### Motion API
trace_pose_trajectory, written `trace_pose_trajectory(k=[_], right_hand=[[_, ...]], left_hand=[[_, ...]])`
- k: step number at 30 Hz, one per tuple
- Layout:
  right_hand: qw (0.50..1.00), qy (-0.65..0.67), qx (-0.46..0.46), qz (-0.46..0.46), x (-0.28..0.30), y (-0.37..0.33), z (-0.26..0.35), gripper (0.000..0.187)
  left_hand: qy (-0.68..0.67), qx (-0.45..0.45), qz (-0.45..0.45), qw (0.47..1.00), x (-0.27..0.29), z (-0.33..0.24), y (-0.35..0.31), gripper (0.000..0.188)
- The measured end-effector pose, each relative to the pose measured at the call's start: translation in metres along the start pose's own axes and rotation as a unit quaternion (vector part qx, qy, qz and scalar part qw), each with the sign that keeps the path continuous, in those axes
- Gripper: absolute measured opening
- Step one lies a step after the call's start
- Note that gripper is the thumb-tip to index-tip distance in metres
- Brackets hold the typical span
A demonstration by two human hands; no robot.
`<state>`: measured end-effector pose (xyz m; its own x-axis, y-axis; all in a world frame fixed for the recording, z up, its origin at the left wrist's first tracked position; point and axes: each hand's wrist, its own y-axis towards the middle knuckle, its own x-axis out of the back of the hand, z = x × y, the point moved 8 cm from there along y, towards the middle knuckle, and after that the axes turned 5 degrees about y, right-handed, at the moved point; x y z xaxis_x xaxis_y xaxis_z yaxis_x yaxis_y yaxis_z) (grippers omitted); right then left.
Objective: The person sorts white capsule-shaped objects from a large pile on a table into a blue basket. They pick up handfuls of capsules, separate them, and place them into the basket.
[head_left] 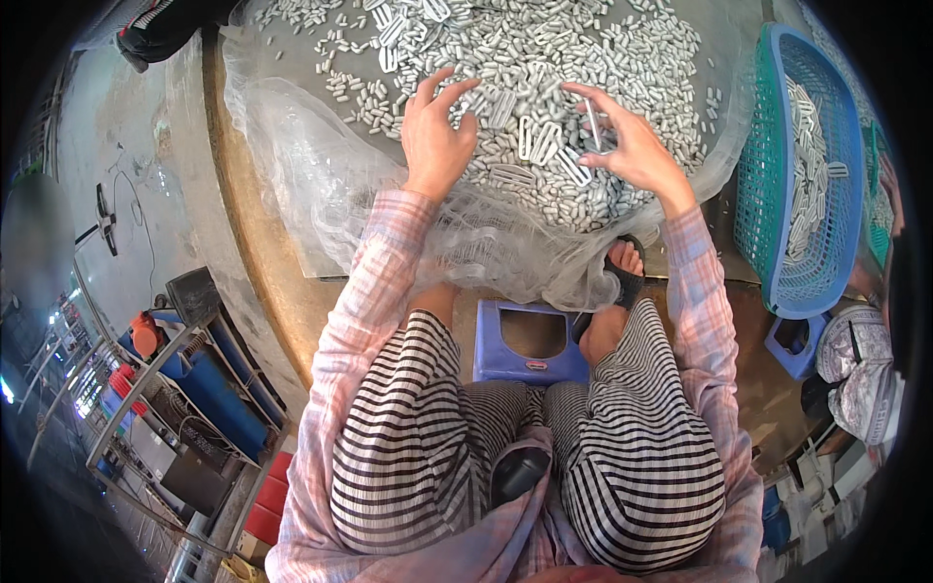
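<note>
A wide heap of small grey capsule-shaped pellets [622, 58] lies in front of me, with several flat grey slotted strap buckles [547, 143] scattered among them. Over the near side of the heap, my left hand [434, 136] is open, its fingers apart and curved with nothing in them. My right hand [637, 151] is to the right, pinching a strap buckle [593, 124] held on edge between thumb and fingers. More buckles, one of them a ribbed-looking slotted buckle [501, 109], lie between the two hands.
Pale translucent netting [321, 165] spreads under and around the heap. A blue and green plastic basket [777, 282] at the right holds many grey pieces. A blue stool [496, 364] stands between my legs. Another person's patterned clothing [855, 360] shows at far right; blue equipment [219, 398] stands at left.
</note>
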<state>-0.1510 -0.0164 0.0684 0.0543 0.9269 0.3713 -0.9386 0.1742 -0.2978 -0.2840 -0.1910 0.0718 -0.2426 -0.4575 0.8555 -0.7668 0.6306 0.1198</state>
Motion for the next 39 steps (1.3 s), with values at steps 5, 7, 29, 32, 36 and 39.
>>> trace_pose_trajectory(k=[5, 7, 29, 32, 36, 39], right_hand=[[0.994, -0.084, -0.001, -0.072, 0.021, -0.019, -0.003, 0.087], [0.99, -0.113, -0.027, -0.081, 0.025, -0.024, 0.003, 0.084], [0.968, -0.212, 0.09, -0.101, -0.004, 0.005, -0.001, 0.039], [0.979, 0.161, 0.044, -0.117, 0.015, 0.002, -0.017, 0.036], [0.834, 0.551, -0.008, -0.008, 0.018, -0.011, -0.018, 0.043], [0.84, 0.54, -0.037, 0.027, -0.004, -0.01, -0.019, 0.048]], left_hand=[[-0.095, -0.07, 0.133, 0.984, -0.03, -0.047, -0.005, 0.026], [-0.048, -0.098, 0.118, 0.987, -0.045, -0.056, -0.01, 0.025], [-0.227, 0.147, 0.173, 0.947, -0.047, 0.022, 0.026, 0.029], [-0.037, 0.011, 0.147, 0.988, -0.059, 0.008, 0.02, 0.032], [-0.105, 0.161, 0.24, 0.952, -0.051, 0.029, 0.011, 0.028], [-0.435, 0.322, 0.252, 0.802, -0.049, 0.024, -0.01, 0.021]])
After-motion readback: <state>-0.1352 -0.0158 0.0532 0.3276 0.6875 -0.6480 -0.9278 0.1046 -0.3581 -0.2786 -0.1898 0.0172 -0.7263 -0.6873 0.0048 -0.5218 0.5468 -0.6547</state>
